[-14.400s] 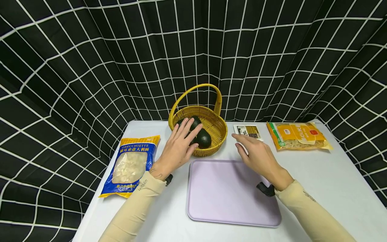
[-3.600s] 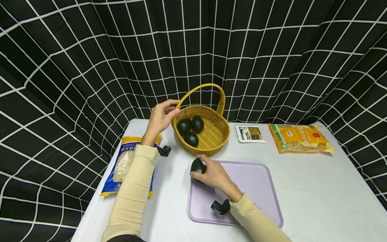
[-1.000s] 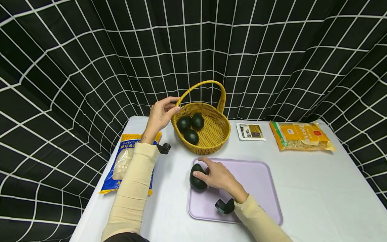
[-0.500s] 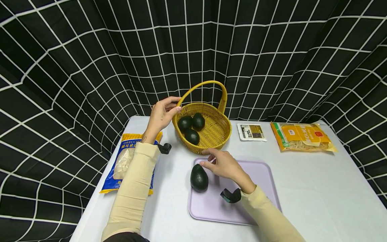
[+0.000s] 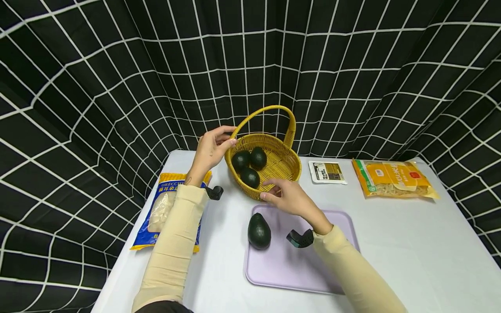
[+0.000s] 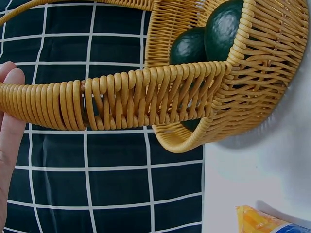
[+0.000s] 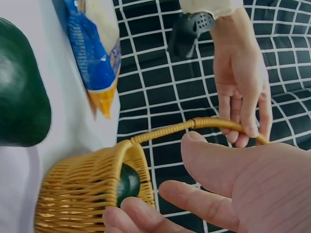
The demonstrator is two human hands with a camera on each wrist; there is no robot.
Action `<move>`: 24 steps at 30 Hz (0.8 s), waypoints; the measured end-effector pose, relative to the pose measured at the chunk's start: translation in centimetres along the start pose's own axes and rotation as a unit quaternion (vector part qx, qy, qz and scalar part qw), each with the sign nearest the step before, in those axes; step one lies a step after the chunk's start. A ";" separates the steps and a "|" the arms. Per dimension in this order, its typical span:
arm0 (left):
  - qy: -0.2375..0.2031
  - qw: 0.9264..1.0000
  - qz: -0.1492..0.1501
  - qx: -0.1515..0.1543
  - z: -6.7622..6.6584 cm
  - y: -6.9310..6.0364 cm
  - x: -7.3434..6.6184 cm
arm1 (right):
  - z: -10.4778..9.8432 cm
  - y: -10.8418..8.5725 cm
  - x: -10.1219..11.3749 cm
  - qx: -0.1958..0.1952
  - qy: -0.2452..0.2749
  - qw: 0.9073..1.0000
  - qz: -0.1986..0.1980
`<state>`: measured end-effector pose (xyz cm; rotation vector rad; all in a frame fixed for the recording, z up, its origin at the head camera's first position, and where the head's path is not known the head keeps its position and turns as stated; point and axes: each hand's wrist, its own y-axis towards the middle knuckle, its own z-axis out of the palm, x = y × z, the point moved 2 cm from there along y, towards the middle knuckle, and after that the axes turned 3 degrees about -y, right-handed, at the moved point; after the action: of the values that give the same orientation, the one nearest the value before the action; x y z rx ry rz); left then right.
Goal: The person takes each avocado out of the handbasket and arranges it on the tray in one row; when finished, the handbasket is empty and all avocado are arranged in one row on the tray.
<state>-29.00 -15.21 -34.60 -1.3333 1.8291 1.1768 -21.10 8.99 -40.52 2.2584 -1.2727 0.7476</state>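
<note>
My left hand (image 5: 211,148) pinches the left side of the yellow wicker basket's arched handle (image 5: 270,108) between thumb and fingers. In the left wrist view, that handle (image 6: 121,99) crosses in front of the fingers (image 6: 9,131). The basket (image 5: 287,167) holds three dark green avocados (image 5: 249,177), bunched at its left side. One more avocado (image 5: 259,231) lies on the left part of the pale lilac tray (image 5: 289,269). Holding nothing, my right hand (image 5: 293,199) hovers around the basket's near rim, its fingers loosely bent and spread; the right wrist view shows its thumb (image 7: 209,150) apart from the fingers.
A blue and yellow bag of orecchiette (image 5: 160,213) lies on the left, partly beneath my left forearm. A small flat packet (image 5: 328,172) and an orange bag of noodles (image 5: 395,178) lie to the right. A black gridded curtain (image 5: 266,56) stands behind the white table (image 5: 411,248).
My right hand has let go of the avocado, now resting on the tray, and moved up to the basket's near rim. My left hand, earlier over the avocados, stays on the handle.
</note>
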 end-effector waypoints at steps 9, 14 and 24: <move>-0.003 1.000 0.005 0.000 0.0 0.1 -0.1 | -1.2 2.6 0.4 0.003 -0.004 1.000 0.010; -0.003 1.000 0.012 0.005 0.1 0.1 0.1 | -1.1 4.0 0.1 0.007 -0.012 0.999 0.032; -0.004 1.000 0.020 -0.001 0.0 0.1 0.1 | -0.4 6.5 -0.9 0.022 -0.020 0.996 0.081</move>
<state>-29.09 -15.26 -34.70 -1.2957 1.8581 1.2029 -27.27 6.68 -40.07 2.2347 -1.4866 0.7992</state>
